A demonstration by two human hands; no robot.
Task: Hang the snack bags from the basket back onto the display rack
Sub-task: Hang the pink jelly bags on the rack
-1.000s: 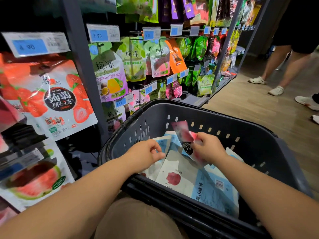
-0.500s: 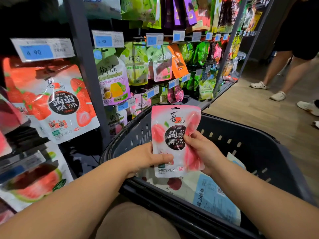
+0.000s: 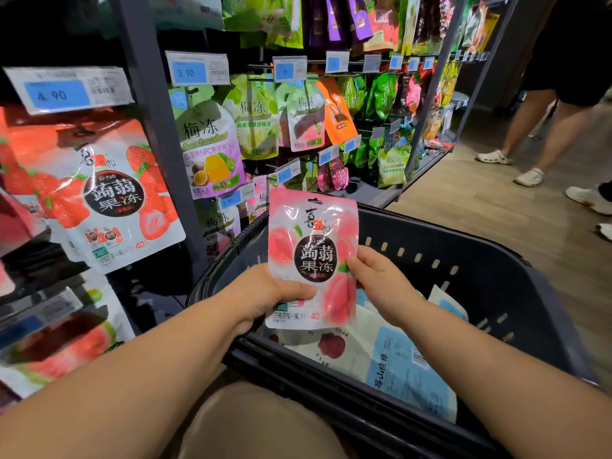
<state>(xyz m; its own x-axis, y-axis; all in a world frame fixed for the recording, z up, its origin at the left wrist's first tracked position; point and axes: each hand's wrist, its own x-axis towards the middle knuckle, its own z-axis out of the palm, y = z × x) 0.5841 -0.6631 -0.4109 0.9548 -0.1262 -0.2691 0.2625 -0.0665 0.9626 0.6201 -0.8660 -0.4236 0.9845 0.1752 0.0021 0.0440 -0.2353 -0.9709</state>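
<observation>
Bag in hand: I see a pink peach jelly bag point(image 3: 313, 260) upright at the centre of the frame, print facing me, raised above the near left corner of the basket. The hang hole at its top edge is free.
Left hand: the left hand point(image 3: 265, 294) grips the bag's lower left corner. Its thumb lies across the front and its fingers are curled behind.
Right hand: the right hand point(image 3: 381, 279) holds the bag's right edge at mid-height, fingers clamped on it.
Basket: a dark plastic basket point(image 3: 463, 246) fills the lower right of the frame. More snack bags point(image 3: 390, 359) lie flat inside, white and pale blue, directly below the held one.
Rack: the display rack point(image 3: 155, 127) runs from the left edge across the top. A strawberry bag point(image 3: 109, 193) hangs at the left, a watermelon bag point(image 3: 66, 339) below it, and green, orange and purple packs further right.
Price tags: blue labels, 4.90 point(image 3: 66, 91) at the upper left and 3.90 point(image 3: 197, 69) beside it.
Background: a bystander's legs point(image 3: 530, 127) stand at the upper right on the wooden floor point(image 3: 480, 207), well apart from the basket.
</observation>
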